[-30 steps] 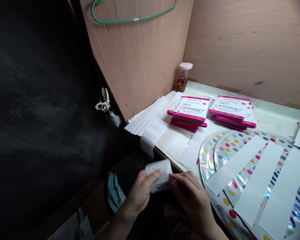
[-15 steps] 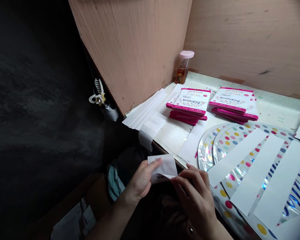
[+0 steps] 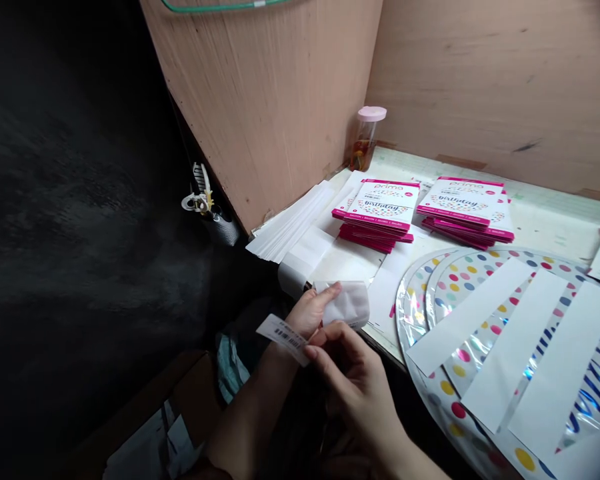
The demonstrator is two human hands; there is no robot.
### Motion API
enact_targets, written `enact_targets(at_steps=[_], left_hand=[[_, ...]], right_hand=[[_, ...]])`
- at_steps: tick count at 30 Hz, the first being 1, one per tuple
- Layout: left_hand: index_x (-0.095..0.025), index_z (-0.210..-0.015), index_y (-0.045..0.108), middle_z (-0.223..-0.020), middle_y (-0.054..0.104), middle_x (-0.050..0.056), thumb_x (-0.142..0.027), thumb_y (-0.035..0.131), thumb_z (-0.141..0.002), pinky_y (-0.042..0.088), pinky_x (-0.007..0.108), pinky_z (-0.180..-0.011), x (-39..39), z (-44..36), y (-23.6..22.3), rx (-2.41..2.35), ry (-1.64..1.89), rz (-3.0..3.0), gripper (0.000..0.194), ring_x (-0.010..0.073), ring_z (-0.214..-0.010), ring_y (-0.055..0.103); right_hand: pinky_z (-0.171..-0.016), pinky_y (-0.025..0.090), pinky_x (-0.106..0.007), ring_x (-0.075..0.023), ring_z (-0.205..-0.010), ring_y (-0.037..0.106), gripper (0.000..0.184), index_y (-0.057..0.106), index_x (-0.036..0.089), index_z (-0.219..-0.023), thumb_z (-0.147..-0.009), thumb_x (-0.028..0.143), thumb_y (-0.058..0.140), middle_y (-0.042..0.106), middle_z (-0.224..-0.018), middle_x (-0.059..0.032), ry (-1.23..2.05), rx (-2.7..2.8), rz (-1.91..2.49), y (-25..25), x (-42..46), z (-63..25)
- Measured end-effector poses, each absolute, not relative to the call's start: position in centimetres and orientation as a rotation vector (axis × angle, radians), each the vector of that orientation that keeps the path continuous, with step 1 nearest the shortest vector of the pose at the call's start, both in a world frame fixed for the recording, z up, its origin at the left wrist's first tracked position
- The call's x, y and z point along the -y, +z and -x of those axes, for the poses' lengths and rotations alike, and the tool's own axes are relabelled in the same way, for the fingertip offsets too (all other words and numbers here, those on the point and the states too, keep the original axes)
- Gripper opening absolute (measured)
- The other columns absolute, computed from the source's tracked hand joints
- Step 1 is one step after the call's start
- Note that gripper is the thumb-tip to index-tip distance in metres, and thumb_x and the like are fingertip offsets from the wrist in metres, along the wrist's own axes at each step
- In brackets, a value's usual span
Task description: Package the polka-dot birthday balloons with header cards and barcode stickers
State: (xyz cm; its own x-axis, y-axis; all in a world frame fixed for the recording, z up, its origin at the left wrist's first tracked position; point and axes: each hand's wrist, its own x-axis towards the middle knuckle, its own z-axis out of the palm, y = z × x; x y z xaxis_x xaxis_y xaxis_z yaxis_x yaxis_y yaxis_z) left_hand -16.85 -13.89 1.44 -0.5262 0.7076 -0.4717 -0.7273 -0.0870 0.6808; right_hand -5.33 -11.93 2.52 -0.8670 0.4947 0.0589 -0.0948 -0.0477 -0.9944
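Note:
In my left hand [image 3: 306, 312] is a curled white strip of label backing [image 3: 349, 303], held with the thumb on top, near the table's front edge. Between the thumb and index finger of my right hand [image 3: 357, 377], a small white barcode label [image 3: 281, 335] is pinched by its corner, its printed side facing up. The label hangs in front of my left wrist, apart from the strip. Beyond the hands lie white paper strips [image 3: 293, 227] fanned at the table's left corner and a stack of pink-and-white "Birthday" packets [image 3: 385, 203].
A second packet stack [image 3: 457, 200] stands farther right. Polka-dot foil balloons [image 3: 457, 293] with white paper strips [image 3: 500, 340] on them cover the table's right side. A pink-lidded jar [image 3: 364, 143] stands at the back corner. Below left is a cardboard box [image 3: 190, 390] holding papers.
The barcode label has come off the strip and moved left in my right hand. My left hand has shifted up and right with the strip.

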Motion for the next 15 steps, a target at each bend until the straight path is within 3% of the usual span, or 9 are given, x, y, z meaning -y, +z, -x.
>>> enact_targets(at_steps=[4, 10, 12, 15], left_hand=[[-0.009, -0.083, 0.072, -0.07, 0.073, 0.008, -0.033, 0.076, -0.077, 0.051, 0.023, -0.061, 13.8, 16.5, 1.9, -1.207, 1.815, 0.038, 0.025, 0.0167, -0.062, 0.068], [-0.011, -0.08, 0.071, -0.067, 0.072, 0.006, -0.036, 0.082, -0.07, 0.05, 0.021, -0.058, 14.1, 16.5, 1.8, -1.222, 1.888, -0.025, 0.029, 0.018, -0.065, 0.069], [-0.011, -0.083, 0.071, -0.069, 0.073, 0.007, -0.036, 0.083, -0.068, 0.051, 0.023, -0.061, 14.4, 16.9, 1.7, -1.215, 1.894, 0.0, 0.031, 0.0196, -0.068, 0.07], [-0.01, -0.086, 0.071, -0.074, 0.074, 0.008, -0.034, 0.082, -0.07, 0.053, 0.025, -0.065, 15.1, 17.6, 1.9, -1.206, 1.85, 0.029, 0.031, 0.019, -0.068, 0.069]], right_hand=[[-0.064, 0.046, -0.026, -0.0139, -0.069, 0.054, 0.024, 0.054, 0.02, -0.078, -0.087, 0.041, 0.063, 0.059, -0.076, -0.001, 2.029, 1.841, 0.474, 1.6, 11.3, 5.8], [-0.055, 0.039, -0.027, -0.0143, -0.062, 0.047, 0.038, 0.043, 0.022, -0.074, -0.079, 0.047, 0.071, 0.049, -0.068, 0.0009, 1.263, 2.208, 0.539, 0.6, 11.6, 5.8], [-0.059, 0.043, -0.029, -0.0167, -0.068, 0.05, 0.035, 0.046, 0.021, -0.082, -0.079, 0.045, 0.071, 0.052, -0.075, -0.0015, 1.031, 2.211, 0.492, 0.2, 10.7, 5.2], [-0.077, 0.047, -0.038, -0.0228, -0.09, 0.054, 0.029, 0.051, 0.021, -0.101, -0.082, 0.031, 0.069, 0.057, -0.099, -0.0081, 0.795, 2.182, 0.436, -0.7, 8.1, 4.1]])
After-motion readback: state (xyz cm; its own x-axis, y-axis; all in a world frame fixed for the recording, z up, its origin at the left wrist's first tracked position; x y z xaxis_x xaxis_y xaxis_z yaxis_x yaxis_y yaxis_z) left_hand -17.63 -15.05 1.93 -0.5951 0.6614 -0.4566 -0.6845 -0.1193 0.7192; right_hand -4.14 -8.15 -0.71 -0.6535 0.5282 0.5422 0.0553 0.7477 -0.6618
